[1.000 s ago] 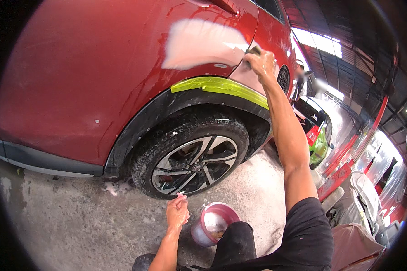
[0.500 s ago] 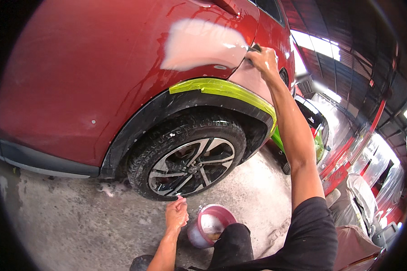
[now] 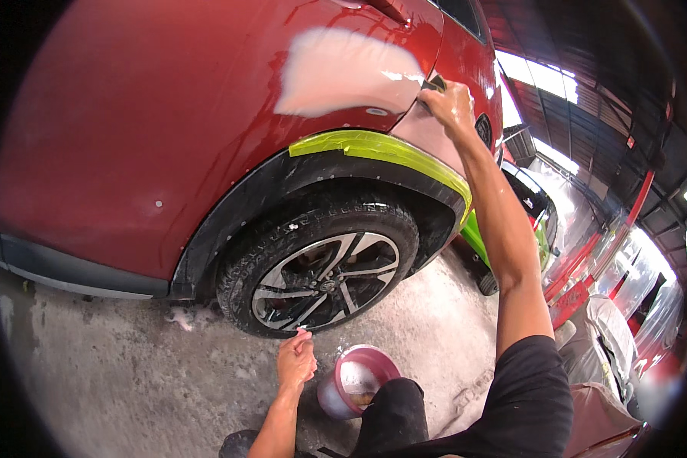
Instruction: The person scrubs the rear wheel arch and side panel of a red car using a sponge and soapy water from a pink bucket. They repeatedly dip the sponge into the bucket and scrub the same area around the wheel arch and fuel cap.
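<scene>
My right hand [image 3: 452, 107] is closed on a dark sanding block [image 3: 435, 82], pressed against the red car's side at the door seam. Beside it spreads a smooth pale filler patch [image 3: 343, 72] with wet shine, and a pinkish area [image 3: 427, 137] lies just below the hand. Yellow-green masking tape [image 3: 382, 151] follows the top of the black wheel arch. Lower down, my left hand [image 3: 296, 360] hangs in front of the tyre [image 3: 240, 286], fingers curled together; what they hold, if anything, is hidden. Whitish wet smears mark both hands.
A pink bucket [image 3: 330, 393] with cloudy liquid stands on the concrete floor [image 3: 168, 374] next to my knee [image 3: 393, 416]. Beyond my right arm are a bright green car [image 3: 477, 237], a red metal post [image 3: 626, 214] and plastic-covered things [image 3: 603, 336].
The view has shifted slightly, so the car sits a little further right in it. My right hand stays by the door seam with the sanding block; my left hand has hardly moved.
</scene>
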`<state>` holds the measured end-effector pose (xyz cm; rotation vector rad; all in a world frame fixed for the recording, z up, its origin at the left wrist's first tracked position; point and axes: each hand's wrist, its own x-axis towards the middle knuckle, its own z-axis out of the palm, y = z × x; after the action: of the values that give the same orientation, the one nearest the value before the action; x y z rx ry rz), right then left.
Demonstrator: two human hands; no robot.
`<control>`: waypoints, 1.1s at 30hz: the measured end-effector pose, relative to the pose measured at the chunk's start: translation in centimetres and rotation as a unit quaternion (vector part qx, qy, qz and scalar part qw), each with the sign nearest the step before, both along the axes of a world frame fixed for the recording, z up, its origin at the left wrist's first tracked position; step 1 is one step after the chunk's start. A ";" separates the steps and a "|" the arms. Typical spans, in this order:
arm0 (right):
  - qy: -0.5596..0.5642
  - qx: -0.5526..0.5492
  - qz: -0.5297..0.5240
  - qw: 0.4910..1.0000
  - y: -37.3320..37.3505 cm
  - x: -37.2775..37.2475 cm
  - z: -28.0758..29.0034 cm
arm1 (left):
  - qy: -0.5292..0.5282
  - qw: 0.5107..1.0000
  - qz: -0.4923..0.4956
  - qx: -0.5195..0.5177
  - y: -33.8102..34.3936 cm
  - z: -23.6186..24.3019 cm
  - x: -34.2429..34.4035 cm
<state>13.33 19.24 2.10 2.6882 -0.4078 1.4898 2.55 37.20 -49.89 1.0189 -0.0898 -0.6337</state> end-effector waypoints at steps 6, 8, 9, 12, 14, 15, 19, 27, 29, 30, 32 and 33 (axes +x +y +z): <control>-0.001 0.013 0.035 0.999 0.0 -0.3 0.1 | -0.011 1.000 -0.001 0.022 -0.3 -0.3 -0.6; -0.022 -0.016 -0.010 1.000 0.1 0.2 -0.5 | -0.015 1.000 -0.005 0.008 -0.1 -0.1 -0.7; -0.011 -0.094 0.055 0.994 1.3 -0.6 -2.1 | -0.024 1.000 -0.006 -0.003 -0.1 0.3 -0.3; 0.025 -0.113 -0.019 0.993 1.2 0.3 -2.3 | 0.003 1.000 0.012 0.010 -0.1 -0.8 0.2; -0.003 -0.047 -0.023 0.999 0.8 -0.4 0.2 | -0.016 1.000 0.002 0.012 -0.5 -0.4 -0.5; 0.007 0.004 -0.018 1.000 0.0 -0.5 0.8 | -0.023 1.000 -0.003 0.015 -0.5 0.2 -1.0; -0.027 -0.197 0.010 0.980 -0.8 0.0 -5.6 | 0.009 1.000 -0.002 0.015 0.0 0.5 -0.6; -0.043 -0.109 -0.009 0.993 0.1 0.1 -6.1 | -0.019 0.999 0.003 0.027 0.3 0.8 -1.0; 0.031 -0.043 0.045 0.998 -1.9 -0.2 -3.7 | -0.038 0.999 0.015 0.027 0.3 0.1 -0.7; -0.004 -0.057 0.020 0.998 -1.2 0.2 -2.1 | -0.028 0.999 0.017 0.023 0.3 0.2 -0.6; -0.023 -0.043 -0.006 0.999 -0.6 0.6 0.6 | -0.011 1.000 0.018 0.016 0.6 0.4 -0.4; -0.007 -0.015 -0.005 1.000 -0.8 0.7 1.6 | -0.011 1.000 0.012 0.022 0.6 0.6 -0.3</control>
<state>14.05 18.44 3.68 2.6506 -0.3972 1.4997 2.22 37.75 -49.25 1.0673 -0.0822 -0.6049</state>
